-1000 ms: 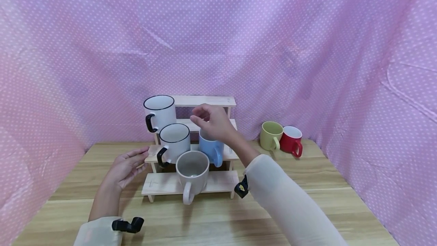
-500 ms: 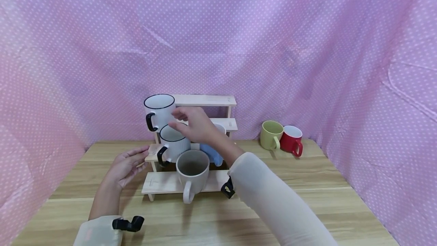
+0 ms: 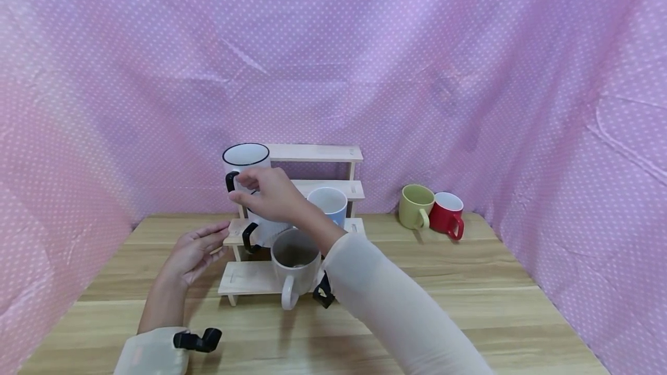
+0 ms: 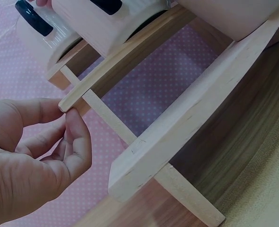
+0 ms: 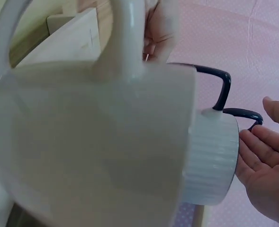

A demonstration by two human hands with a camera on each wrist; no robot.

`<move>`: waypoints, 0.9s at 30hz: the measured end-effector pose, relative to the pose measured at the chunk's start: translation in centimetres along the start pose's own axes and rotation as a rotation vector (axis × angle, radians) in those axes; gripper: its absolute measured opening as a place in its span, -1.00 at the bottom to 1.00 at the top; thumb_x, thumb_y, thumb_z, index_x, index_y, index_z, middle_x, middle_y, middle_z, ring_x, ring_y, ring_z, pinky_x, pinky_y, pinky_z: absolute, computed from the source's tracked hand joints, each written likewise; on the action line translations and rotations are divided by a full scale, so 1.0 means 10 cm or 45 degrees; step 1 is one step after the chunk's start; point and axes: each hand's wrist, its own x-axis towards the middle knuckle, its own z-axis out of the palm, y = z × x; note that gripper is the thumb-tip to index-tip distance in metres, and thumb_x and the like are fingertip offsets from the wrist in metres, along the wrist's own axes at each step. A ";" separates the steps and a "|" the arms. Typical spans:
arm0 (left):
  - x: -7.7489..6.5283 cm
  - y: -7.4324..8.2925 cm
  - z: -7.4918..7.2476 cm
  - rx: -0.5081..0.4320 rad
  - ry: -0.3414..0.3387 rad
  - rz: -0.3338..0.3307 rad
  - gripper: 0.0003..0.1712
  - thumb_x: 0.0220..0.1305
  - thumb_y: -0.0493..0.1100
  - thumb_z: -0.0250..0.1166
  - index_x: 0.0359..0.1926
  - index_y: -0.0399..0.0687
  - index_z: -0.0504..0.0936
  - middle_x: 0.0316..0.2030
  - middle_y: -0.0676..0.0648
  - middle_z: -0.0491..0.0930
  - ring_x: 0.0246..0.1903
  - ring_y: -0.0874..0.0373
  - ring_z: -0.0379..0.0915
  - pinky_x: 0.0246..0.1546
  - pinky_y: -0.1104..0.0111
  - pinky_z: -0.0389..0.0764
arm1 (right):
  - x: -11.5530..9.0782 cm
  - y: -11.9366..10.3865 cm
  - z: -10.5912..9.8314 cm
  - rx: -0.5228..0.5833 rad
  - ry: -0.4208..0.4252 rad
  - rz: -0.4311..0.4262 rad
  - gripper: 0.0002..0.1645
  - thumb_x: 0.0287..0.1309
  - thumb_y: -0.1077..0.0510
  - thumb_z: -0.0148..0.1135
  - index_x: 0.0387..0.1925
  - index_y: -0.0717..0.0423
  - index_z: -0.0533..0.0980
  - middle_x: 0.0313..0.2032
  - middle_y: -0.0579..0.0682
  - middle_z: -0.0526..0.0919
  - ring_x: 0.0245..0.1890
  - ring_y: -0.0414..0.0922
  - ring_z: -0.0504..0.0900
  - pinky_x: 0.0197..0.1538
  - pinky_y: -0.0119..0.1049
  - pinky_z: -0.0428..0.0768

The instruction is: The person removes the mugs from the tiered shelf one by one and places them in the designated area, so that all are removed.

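My left hand (image 3: pixel 193 253) is at the left end of a tiered wooden display stand (image 3: pixel 249 278). In the left wrist view, its thumb and forefinger pinch the end of a shelf board (image 4: pixel 77 94). My right hand (image 3: pixel 268 192) hovers over a ribbed white mug (image 3: pixel 270 230) with a black handle, hiding much of its top. Its fingers are loosely bent and hold nothing, close to the black handle of the upper white mug (image 3: pixel 247 158). A grey mug (image 3: pixel 294 271) stands on the bottom board, and a blue mug (image 3: pixel 339 213) is partly behind my right forearm.
A yellow-green mug (image 3: pixel 409 213) and a red mug (image 3: pixel 443 216) stand side by side on the wood-grain table (image 3: pixel 500 305), right of the stand. A pink dotted cloth (image 3: pixel 333 74) hangs behind and at both sides.
My right hand has moved left, from above the blue mug across the ribbed white mug to near the upper mug's handle. The left hand stays on the board.
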 end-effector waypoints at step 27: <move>0.00 -0.02 0.00 -0.030 -0.014 0.009 -0.73 0.50 -0.31 0.20 -0.03 0.09 0.77 -0.11 0.18 0.63 -0.12 0.34 0.56 -0.06 0.42 0.64 | 0.14 0.03 0.13 0.259 -0.108 0.097 -0.72 0.39 0.07 0.32 0.00 0.14 0.65 -0.06 -0.07 0.76 -0.04 -0.29 0.67 0.01 -0.52 0.55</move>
